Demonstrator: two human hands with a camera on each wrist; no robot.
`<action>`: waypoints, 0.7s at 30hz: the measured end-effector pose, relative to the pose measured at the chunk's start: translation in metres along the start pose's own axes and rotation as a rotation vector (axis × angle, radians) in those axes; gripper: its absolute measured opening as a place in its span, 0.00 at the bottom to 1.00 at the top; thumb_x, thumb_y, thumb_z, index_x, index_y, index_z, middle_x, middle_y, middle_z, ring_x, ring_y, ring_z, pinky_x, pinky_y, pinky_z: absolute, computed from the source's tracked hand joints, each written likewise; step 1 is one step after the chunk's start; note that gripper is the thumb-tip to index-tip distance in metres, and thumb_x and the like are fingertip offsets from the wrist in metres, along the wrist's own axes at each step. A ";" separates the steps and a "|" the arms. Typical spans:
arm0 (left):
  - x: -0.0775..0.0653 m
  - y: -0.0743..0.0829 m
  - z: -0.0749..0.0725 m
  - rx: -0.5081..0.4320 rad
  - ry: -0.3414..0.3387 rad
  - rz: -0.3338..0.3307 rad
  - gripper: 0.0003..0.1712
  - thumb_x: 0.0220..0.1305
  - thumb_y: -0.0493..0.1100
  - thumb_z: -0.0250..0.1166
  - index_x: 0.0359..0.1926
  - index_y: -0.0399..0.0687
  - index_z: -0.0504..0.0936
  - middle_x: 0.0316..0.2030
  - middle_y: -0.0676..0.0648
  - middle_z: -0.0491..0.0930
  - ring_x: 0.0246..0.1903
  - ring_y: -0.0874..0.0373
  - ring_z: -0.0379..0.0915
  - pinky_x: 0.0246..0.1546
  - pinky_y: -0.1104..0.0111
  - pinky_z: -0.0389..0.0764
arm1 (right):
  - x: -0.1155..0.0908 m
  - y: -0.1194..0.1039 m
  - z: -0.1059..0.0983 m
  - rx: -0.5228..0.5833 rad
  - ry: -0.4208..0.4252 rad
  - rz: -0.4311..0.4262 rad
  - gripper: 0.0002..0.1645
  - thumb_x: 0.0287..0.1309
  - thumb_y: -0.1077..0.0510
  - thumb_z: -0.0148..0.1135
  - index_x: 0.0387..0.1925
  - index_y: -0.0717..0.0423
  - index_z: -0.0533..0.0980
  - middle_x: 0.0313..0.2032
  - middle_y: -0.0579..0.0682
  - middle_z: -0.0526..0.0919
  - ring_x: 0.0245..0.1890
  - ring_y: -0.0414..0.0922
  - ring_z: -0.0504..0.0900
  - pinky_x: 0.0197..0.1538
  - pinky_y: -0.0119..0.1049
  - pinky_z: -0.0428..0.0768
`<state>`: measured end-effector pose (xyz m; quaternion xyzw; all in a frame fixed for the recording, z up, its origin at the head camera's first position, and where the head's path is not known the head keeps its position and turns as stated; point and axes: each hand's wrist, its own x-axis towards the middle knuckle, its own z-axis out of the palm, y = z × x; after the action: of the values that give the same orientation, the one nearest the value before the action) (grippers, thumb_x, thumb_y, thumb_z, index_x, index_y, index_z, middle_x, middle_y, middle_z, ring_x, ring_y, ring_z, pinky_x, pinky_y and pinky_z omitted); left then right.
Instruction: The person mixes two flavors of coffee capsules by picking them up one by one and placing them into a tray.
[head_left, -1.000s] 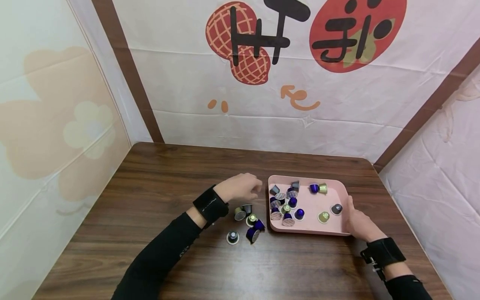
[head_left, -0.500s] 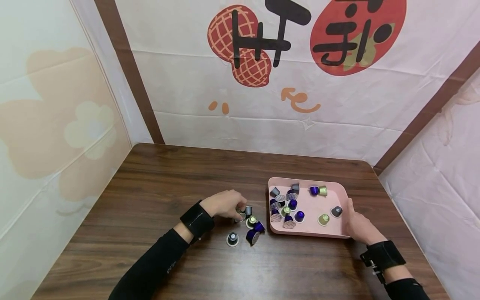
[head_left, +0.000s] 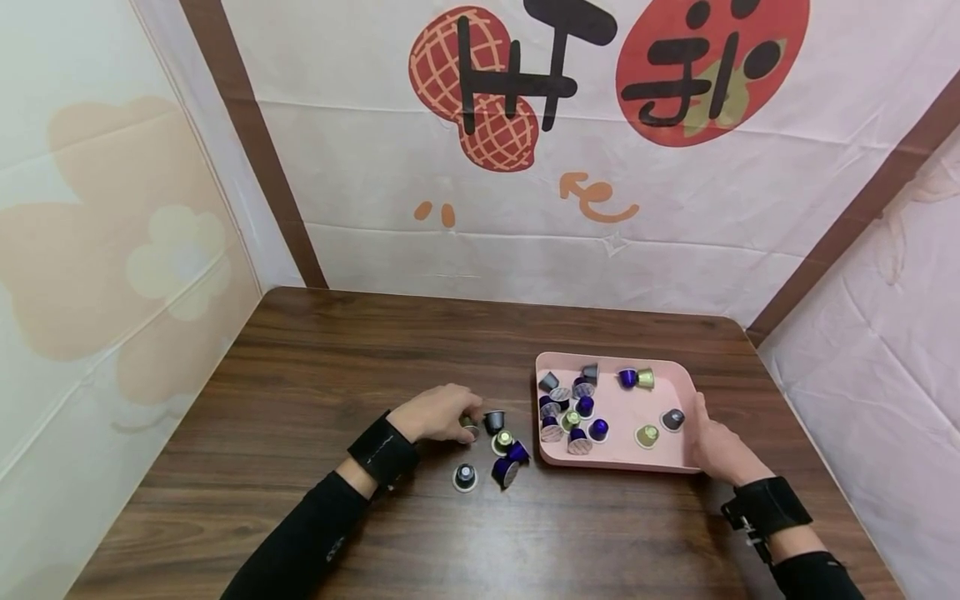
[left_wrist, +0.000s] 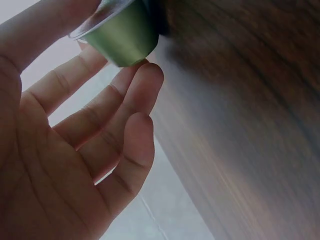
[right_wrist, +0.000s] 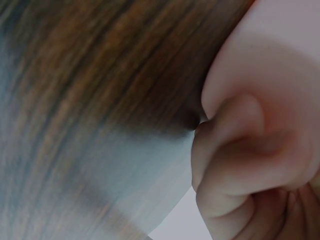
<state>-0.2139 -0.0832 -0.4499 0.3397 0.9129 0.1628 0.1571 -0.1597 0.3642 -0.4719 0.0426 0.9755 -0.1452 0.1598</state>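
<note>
Pinching a green capsule (left_wrist: pixel 125 37) by its wide end, the left hand (head_left: pixel 438 414) has its thumb brought in against the rim, the lower fingers bent loosely. Whether the capsule touches the desk (head_left: pixel 360 342) is hard to tell. Just right of it is a dark grey capsule (head_left: pixel 494 422), with another green capsule (head_left: pixel 503 442) and blue capsules (head_left: pixel 506 472) on the near side, and a silvery capsule (head_left: pixel 465 477) standing on its rim. At the right, the right hand (head_left: pixel 720 446) grips the right edge of the pink tray (head_left: pixel 633 417), fingers curled against the wall; more capsules lie inside, mostly left.

The pinched capsule looks light, smooth and somewhat slippery, its cup fairly stiff but its foil lid easily dented. A gentle hold on the tapered wall, just under the rim, seems safest. The tray probably slides easily, so its raised edge suits a steadying grip.
</note>
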 end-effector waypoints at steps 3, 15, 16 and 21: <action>-0.002 -0.004 0.000 0.019 0.001 -0.007 0.12 0.52 0.46 0.72 0.31 0.51 0.75 0.28 0.53 0.72 0.26 0.61 0.63 0.27 0.67 0.66 | -0.002 0.001 0.000 -0.031 0.010 -0.043 0.38 0.69 0.61 0.36 0.67 0.71 0.28 0.25 0.57 0.66 0.25 0.50 0.70 0.32 0.45 0.68; -0.002 -0.007 -0.020 -0.018 0.027 -0.069 0.08 0.55 0.45 0.70 0.31 0.56 0.78 0.27 0.58 0.73 0.24 0.62 0.67 0.27 0.68 0.69 | -0.003 0.005 -0.002 -0.099 0.089 -0.112 0.47 0.55 0.71 0.48 0.66 0.76 0.31 0.29 0.63 0.73 0.25 0.51 0.72 0.31 0.46 0.71; 0.000 -0.005 -0.023 -0.019 0.032 -0.067 0.08 0.56 0.45 0.70 0.32 0.56 0.78 0.27 0.57 0.74 0.24 0.62 0.67 0.27 0.68 0.69 | -0.003 0.006 -0.002 -0.096 0.087 -0.109 0.47 0.55 0.71 0.48 0.66 0.76 0.30 0.29 0.63 0.73 0.25 0.51 0.72 0.30 0.46 0.71; 0.011 0.008 -0.038 -0.001 0.053 -0.013 0.06 0.57 0.43 0.69 0.33 0.55 0.78 0.28 0.57 0.75 0.24 0.62 0.68 0.27 0.68 0.71 | -0.003 0.007 -0.001 -0.078 0.079 -0.105 0.48 0.56 0.71 0.48 0.66 0.74 0.29 0.27 0.60 0.71 0.24 0.50 0.71 0.29 0.44 0.70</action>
<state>-0.2326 -0.0770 -0.4142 0.3293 0.9189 0.1713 0.1339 -0.1560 0.3707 -0.4717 -0.0093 0.9868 -0.1133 0.1149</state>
